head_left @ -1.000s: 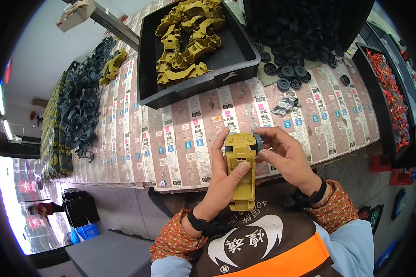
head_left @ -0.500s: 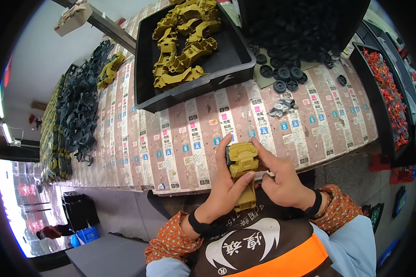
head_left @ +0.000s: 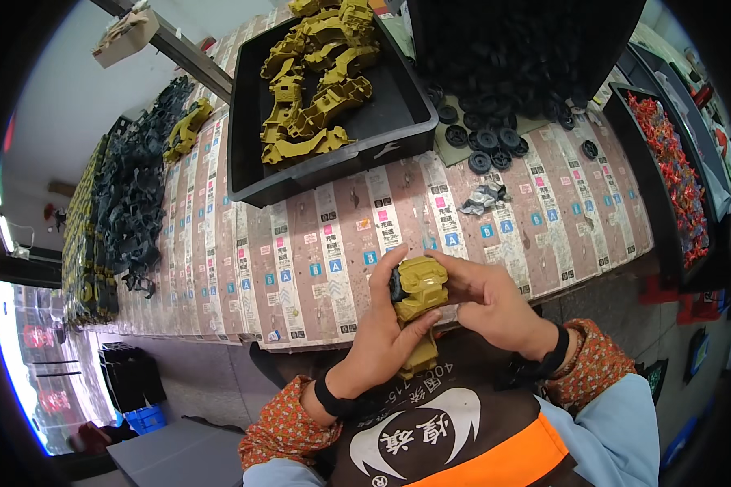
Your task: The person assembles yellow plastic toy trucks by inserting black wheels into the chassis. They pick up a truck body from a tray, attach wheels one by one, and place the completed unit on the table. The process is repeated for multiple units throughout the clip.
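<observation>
- You are holding a mustard-yellow toy vehicle body (head_left: pixel 419 302) in both hands, just in front of the near edge of the paper-covered table (head_left: pixel 300 276), close against your apron.
- Your left hand (head_left: pixel 386 333) is wrapping around the body from below and from the left — fingers curled shut on it, thumb reaching up along its left side, where a small black wheel (head_left: pixel 395 284) is showing.
- Your right hand (head_left: pixel 483 296) is closing on the body's upper right end, fingertips pressing against the yellow plastic; how tightly they are pinching I cannot tell.
- Beyond the body, on the table's far side, a black tray (head_left: pixel 325 162) is holding a heap of yellow chassis parts (head_left: pixel 317 89) of the same colour.
- To the right of that tray, loose black wheels (head_left: pixel 491 142) are lying on the table, spilling out from a dark bin — and a small crumpled grey bag (head_left: pixel 483 197) is lying nearer to you than the wheels.
- At the table's right end, a long tray of red parts (head_left: pixel 670 170) is sitting.
- Along the table's left end, dark grey plastic frames (head_left: pixel 134 195) are lying in a pile.
</observation>
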Demonstrator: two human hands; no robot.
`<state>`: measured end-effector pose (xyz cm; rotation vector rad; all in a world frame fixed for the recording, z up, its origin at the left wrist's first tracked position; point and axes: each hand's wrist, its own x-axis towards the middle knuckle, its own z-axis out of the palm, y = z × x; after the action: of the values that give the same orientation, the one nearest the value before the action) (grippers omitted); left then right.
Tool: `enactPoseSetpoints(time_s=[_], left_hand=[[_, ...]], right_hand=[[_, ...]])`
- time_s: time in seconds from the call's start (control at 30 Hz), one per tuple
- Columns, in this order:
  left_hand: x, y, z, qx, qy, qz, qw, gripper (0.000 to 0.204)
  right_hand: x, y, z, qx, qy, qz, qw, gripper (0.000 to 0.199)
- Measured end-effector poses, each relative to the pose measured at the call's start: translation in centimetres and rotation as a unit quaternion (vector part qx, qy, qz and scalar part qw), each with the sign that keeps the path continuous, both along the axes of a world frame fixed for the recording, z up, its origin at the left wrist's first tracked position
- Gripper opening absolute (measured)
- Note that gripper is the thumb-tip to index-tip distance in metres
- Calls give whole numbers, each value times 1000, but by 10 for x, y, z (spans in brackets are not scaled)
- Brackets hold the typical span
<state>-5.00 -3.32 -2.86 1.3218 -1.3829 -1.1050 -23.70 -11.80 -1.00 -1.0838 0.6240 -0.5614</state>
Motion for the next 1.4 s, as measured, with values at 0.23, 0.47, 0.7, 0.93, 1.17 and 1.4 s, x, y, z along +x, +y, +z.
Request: enactPoseSetpoints(time_s=[0.23,0.47,0.7,0.93,1.17,1.4], left_hand=[[1,-18,17,72,287,92,951,91],[30,-12,21,146,388,148,898,52],[46,-19,10,88,437,207,871,39],[38,-28,15,34,365,248,896,34],[33,-23,20,-3,329,276,903,36],[31,-21,11,-78,302,270,911,57]], right_hand=[[-14,-155,-14,-559,350,-146,738,31],[-27,-217,-45,-653,430,-64,620,33],[-4,-129,0,-309,198,6,930,41],[26,-23,-5,-106,27,110,988,48],[38,-5,-8,-57,16,71,996,48],[35,15,-5,-233,85,35,968,57]])
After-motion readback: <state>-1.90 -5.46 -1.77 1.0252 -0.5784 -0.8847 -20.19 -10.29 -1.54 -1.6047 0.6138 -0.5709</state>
